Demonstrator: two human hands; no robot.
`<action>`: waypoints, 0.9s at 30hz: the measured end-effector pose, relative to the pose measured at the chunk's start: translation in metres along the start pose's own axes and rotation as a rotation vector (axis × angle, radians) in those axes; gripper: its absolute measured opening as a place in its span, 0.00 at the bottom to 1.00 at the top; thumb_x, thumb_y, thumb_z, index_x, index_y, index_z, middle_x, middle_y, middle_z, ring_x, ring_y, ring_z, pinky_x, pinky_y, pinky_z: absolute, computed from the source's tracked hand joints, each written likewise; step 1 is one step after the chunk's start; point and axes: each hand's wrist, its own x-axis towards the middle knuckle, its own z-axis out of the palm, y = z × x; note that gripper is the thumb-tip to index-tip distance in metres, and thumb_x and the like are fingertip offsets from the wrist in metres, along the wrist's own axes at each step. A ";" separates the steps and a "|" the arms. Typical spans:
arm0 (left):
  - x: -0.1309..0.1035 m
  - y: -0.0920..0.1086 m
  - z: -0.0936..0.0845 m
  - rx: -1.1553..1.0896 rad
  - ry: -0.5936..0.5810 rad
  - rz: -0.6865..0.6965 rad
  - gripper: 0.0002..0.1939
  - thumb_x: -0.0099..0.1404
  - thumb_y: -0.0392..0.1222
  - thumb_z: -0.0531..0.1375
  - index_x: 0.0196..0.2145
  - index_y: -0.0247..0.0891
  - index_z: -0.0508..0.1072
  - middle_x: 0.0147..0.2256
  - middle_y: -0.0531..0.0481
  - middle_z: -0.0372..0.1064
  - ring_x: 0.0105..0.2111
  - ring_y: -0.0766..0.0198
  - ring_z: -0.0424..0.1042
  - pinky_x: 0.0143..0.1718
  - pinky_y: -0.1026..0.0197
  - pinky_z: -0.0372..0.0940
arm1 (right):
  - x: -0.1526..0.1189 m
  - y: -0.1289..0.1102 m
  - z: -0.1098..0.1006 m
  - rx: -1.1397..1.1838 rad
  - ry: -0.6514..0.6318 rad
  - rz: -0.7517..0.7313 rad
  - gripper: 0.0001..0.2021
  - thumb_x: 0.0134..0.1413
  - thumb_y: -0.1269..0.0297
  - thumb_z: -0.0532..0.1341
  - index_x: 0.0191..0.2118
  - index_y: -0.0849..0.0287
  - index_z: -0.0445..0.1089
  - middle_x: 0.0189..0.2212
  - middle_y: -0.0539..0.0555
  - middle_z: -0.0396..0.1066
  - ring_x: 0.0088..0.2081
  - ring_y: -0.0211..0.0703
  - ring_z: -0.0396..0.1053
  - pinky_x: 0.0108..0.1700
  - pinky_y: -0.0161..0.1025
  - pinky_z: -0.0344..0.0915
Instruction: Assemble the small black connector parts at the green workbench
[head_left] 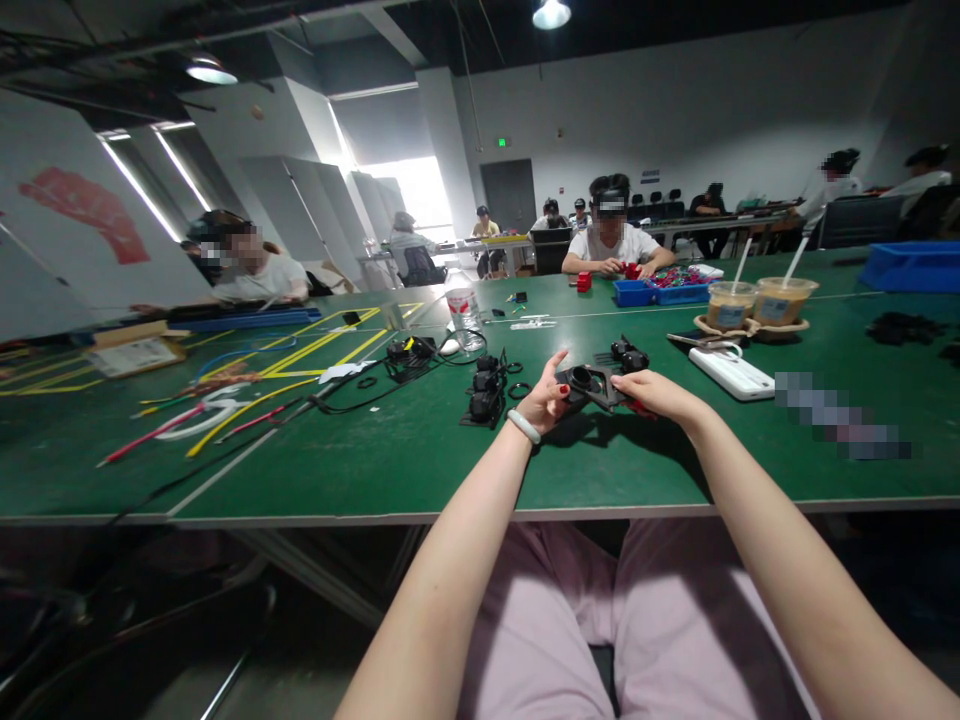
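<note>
Left hand (541,404) and right hand (654,393), each grip pinching, held a black plastic part (598,384), possibly two, above the green tabletop (420,465); the two-handed adjustment apparently called for steady support from both sides.

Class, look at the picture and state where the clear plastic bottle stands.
In the head view, the bottle stands left of centre on the green table, beyond the black parts and beside a small white rounded object.
</note>
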 end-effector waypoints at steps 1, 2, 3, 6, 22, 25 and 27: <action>0.000 0.001 0.001 -0.001 -0.005 0.006 0.43 0.43 0.39 0.63 0.54 0.45 0.44 0.43 0.47 0.63 0.38 0.63 0.67 0.41 0.61 0.60 | -0.001 -0.001 0.000 0.002 0.001 -0.010 0.25 0.44 0.42 0.45 0.21 0.63 0.61 0.11 0.47 0.54 0.13 0.30 0.51 0.15 0.29 0.48; 0.000 0.002 0.001 0.000 -0.010 0.010 0.44 0.42 0.40 0.63 0.54 0.44 0.44 0.44 0.46 0.62 0.39 0.62 0.67 0.41 0.61 0.60 | -0.001 -0.003 0.001 0.003 0.003 -0.020 0.25 0.44 0.43 0.45 0.21 0.63 0.61 0.11 0.47 0.54 0.13 0.30 0.51 0.15 0.29 0.48; 0.000 0.003 0.002 0.004 -0.015 0.011 0.45 0.42 0.40 0.63 0.54 0.44 0.44 0.45 0.45 0.62 0.40 0.62 0.66 0.41 0.61 0.60 | -0.002 -0.004 0.001 0.003 0.003 -0.025 0.25 0.44 0.43 0.45 0.21 0.63 0.61 0.12 0.47 0.54 0.13 0.29 0.51 0.15 0.29 0.48; -0.002 0.005 0.004 0.028 -0.023 0.006 0.46 0.41 0.42 0.64 0.54 0.44 0.43 0.46 0.45 0.60 0.40 0.60 0.66 0.41 0.60 0.60 | -0.003 -0.005 0.003 0.000 0.013 -0.028 0.24 0.45 0.44 0.45 0.21 0.63 0.60 0.12 0.47 0.54 0.13 0.29 0.51 0.14 0.29 0.48; -0.003 0.023 0.018 0.182 0.001 0.142 0.47 0.41 0.43 0.64 0.54 0.45 0.42 0.48 0.44 0.58 0.44 0.59 0.63 0.41 0.61 0.60 | -0.006 -0.015 0.003 0.123 0.000 -0.024 0.24 0.45 0.44 0.46 0.22 0.63 0.60 0.12 0.46 0.54 0.12 0.28 0.51 0.13 0.28 0.48; -0.004 0.024 0.019 0.219 0.026 0.160 0.46 0.42 0.43 0.64 0.54 0.47 0.41 0.48 0.45 0.57 0.44 0.60 0.63 0.39 0.62 0.61 | -0.006 -0.017 0.004 0.154 -0.013 -0.027 0.24 0.45 0.44 0.46 0.23 0.64 0.61 0.12 0.46 0.54 0.12 0.28 0.50 0.13 0.28 0.48; -0.004 0.024 0.020 0.239 0.039 0.179 0.46 0.42 0.43 0.64 0.54 0.48 0.41 0.49 0.45 0.57 0.42 0.61 0.64 0.37 0.63 0.61 | -0.006 -0.018 0.004 0.175 -0.020 -0.027 0.24 0.45 0.44 0.46 0.23 0.63 0.61 0.13 0.46 0.54 0.12 0.28 0.50 0.14 0.28 0.48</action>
